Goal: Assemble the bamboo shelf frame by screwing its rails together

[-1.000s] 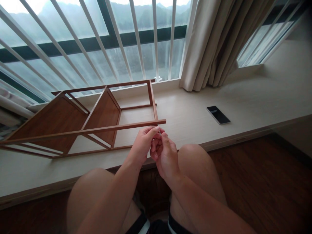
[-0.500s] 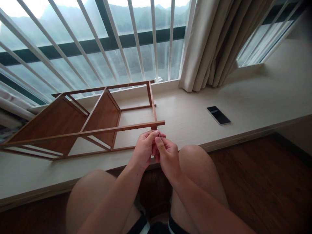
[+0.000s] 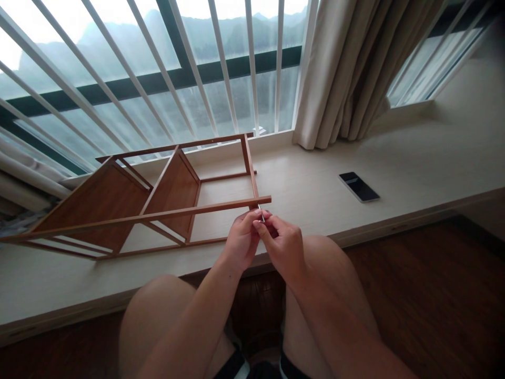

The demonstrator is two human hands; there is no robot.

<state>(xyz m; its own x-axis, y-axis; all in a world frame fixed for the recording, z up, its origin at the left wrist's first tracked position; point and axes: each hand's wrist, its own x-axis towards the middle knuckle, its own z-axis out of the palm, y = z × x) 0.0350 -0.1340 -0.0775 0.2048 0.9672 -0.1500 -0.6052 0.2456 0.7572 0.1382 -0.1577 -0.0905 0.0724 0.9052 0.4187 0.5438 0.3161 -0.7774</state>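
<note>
A brown wooden shelf frame [image 3: 205, 208] lies on its side on the pale window ledge. At its near right corner, a thin metal rod [image 3: 261, 212] stands with its upper end against the underside of the rail. My left hand [image 3: 242, 237] is closed, thumb and fingers pinching around the rod just below the rail. Close against it, my right hand [image 3: 284, 247] is closed too, its thumb and fingertips at the rod's lower end. The fingers partly cover the rod, so its exact kind is hidden.
A smartphone [image 3: 359, 187] rests on the ledge [image 3: 307, 184] to the right. Behind the frame are white window bars [image 3: 254, 79] and a beige curtain [image 3: 335, 79]. My bare knees [image 3: 327, 268] press near the ledge's front edge, above a dark wood floor [image 3: 426, 295].
My right hand has turned and shifted a little right, its fingers less curled under. More of the metal rod shows between the hands. The whole view has shifted slightly.
</note>
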